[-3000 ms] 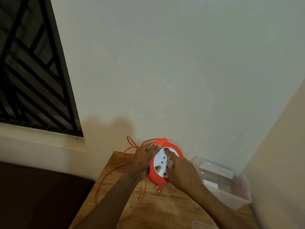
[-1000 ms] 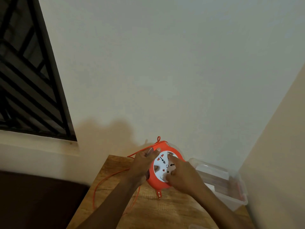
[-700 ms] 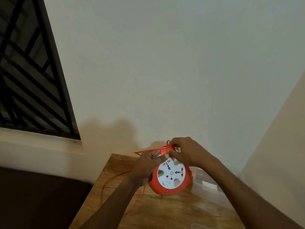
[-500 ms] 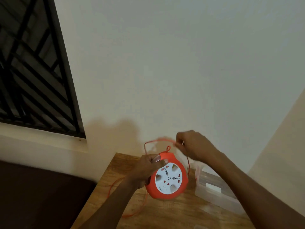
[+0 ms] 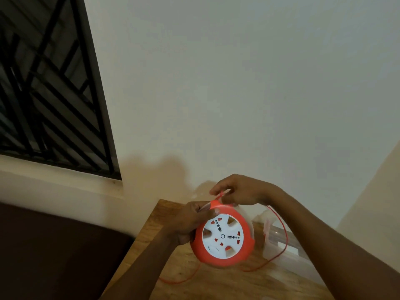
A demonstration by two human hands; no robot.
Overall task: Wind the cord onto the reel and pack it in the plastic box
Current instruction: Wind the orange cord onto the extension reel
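An orange reel (image 5: 225, 239) with a white socket face stands upright just above the wooden table (image 5: 216, 282). My left hand (image 5: 188, 221) grips its left rim near the top. At the reel's top edge, my right hand (image 5: 238, 191) pinches the thin orange cord (image 5: 283, 232). The cord loops down the reel's right side, passes in front of the clear plastic box (image 5: 285, 252), and trails under the reel across the table to the left. The box sits on the table to the right, partly hidden by my right forearm.
The table stands in a corner, with a pale wall behind and another wall at the right. A barred window (image 5: 43, 94) with a sill is at the upper left. Dark floor or seating (image 5: 54, 256) lies left of the table.
My right hand left the reel's socket face, took the cord, swung it over the top and down the right side, and came back to the reel's top edge. Less loose cord lies at the left.
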